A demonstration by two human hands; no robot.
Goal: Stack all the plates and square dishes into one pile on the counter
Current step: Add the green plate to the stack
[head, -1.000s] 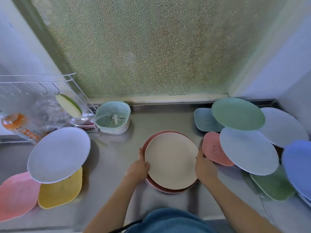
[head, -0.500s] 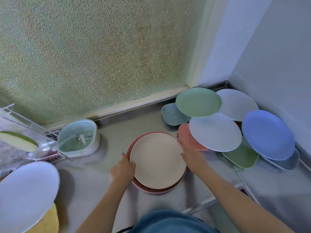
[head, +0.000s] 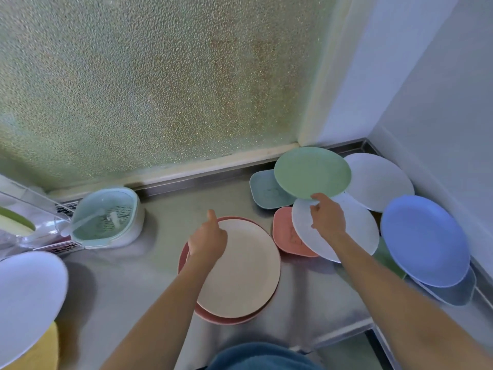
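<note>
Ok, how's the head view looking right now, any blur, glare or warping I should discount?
Head view: soft daylight through the frosted window, no harsh glare. Wide-angle warping bends the wall corner. Motion blur smears the white plate at the left edge. The beige plate and right hand read reasonably sharp. Faint shadows lie under the plates.

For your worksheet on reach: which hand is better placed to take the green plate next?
Right. The right hand is already at the green plate's near rim; the left hand hovers over the beige plate.
</note>
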